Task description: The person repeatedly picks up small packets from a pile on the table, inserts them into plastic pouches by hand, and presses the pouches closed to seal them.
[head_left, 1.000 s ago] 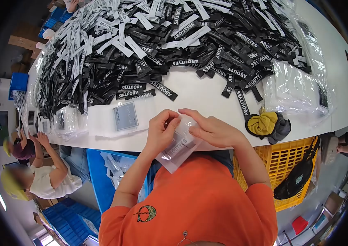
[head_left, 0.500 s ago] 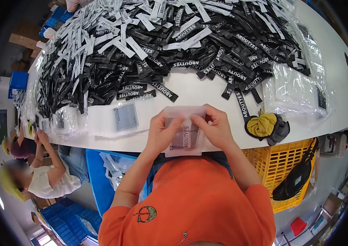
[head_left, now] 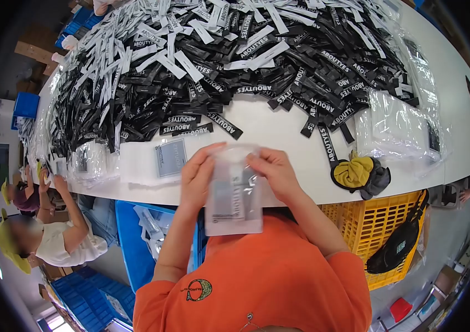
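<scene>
A frosted plastic pouch (head_left: 235,193) with ABOUTYES print hangs between my two hands, close in front of my orange shirt. My left hand (head_left: 197,174) pinches its upper left edge, and my right hand (head_left: 274,171) grips the upper right corner. Something pale shows through the pouch, but I cannot make out whether it is a packet inside or only print. On the table to the left lies a stack of similar pouches (head_left: 166,159). Beyond my hands spreads a big heap of black and white ABOUTYES stick packets (head_left: 207,83).
Plastic-wrapped pouch bundles (head_left: 398,124) lie at the right, near a yellow and grey cloth item (head_left: 359,174). Below the table edge stand a blue bin (head_left: 135,243) and a yellow crate (head_left: 351,221) with a black bag (head_left: 398,243). A co-worker (head_left: 60,238) sits at the left.
The pouch has moved left and down toward my body. My hands have spread from its middle to its upper edges, so more of its face shows.
</scene>
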`<state>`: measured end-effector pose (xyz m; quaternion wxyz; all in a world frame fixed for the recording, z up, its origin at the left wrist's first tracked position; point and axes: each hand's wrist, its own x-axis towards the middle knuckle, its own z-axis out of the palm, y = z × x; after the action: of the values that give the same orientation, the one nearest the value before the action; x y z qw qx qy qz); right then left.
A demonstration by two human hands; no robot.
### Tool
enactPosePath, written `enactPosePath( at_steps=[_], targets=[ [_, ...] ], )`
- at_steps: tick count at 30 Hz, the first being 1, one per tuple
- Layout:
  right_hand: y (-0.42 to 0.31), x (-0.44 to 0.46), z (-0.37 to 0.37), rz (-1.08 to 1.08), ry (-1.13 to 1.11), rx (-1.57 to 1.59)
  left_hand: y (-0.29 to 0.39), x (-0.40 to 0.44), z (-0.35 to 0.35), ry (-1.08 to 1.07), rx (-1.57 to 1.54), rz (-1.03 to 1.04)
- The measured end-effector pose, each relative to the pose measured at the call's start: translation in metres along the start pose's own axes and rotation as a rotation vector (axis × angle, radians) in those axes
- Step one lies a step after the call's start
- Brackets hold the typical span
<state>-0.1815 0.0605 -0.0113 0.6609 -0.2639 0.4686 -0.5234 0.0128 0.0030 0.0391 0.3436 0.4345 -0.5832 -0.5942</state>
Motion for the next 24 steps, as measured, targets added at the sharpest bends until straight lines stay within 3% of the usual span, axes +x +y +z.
enactPosePath(
  at_steps=[2, 3, 4, 6, 7, 10, 11, 13, 17, 19, 22, 24],
  targets=[
    [-0.012, 0.005, -0.004, -0.232, -0.122, -0.356, -0.009, -0.015, -0.053, -0.099, 0.186, -0.066],
    [-0.021, 0.007, -0.006, -0.347, -0.182, -0.533, -0.004, -0.022, -0.07, -0.125, 0.23, 0.001],
    [-0.036, 0.016, -0.009, -0.41, -0.062, -0.892, 0.006, -0.029, -0.1, -0.255, 0.374, -0.115],
    [-0.047, 0.052, -0.018, -0.843, 0.246, -1.101, 0.019, -0.042, -0.134, -0.371, 0.599, -0.32],
    [-0.067, 0.069, -0.021, -0.867, 0.302, -1.161, 0.027, -0.046, -0.139, -0.4, 0.744, -0.389],
    [-0.09, 0.137, -0.039, -1.058, 0.526, -1.419, 0.014, -0.046, -0.13, -0.204, 0.831, 0.052],
    [-0.094, 0.151, -0.045, -1.069, 0.588, -1.555, 0.015, -0.041, -0.117, -0.18, 0.814, 0.097],
    [-0.087, 0.179, -0.067, -0.837, 0.517, -1.732, 0.018, -0.016, -0.079, -0.131, 0.776, 0.184],
    [-0.084, 0.159, -0.069, -1.064, 0.56, -1.708, -0.013, 0.051, -0.022, -0.048, 1.076, 0.603],
    [-0.089, 0.125, -0.057, -1.2, 0.572, -1.641, -0.033, 0.082, -0.01, -0.045, 1.173, 0.702],
    [-0.082, 0.066, -0.044, -1.067, 0.52, -1.396, -0.051, 0.104, 0.001, -0.117, 1.284, 0.727],
    [-0.068, 0.041, -0.039, -0.65, 0.468, -0.912, -0.053, 0.108, 0.005, -0.143, 1.313, 0.691]
  ],
)
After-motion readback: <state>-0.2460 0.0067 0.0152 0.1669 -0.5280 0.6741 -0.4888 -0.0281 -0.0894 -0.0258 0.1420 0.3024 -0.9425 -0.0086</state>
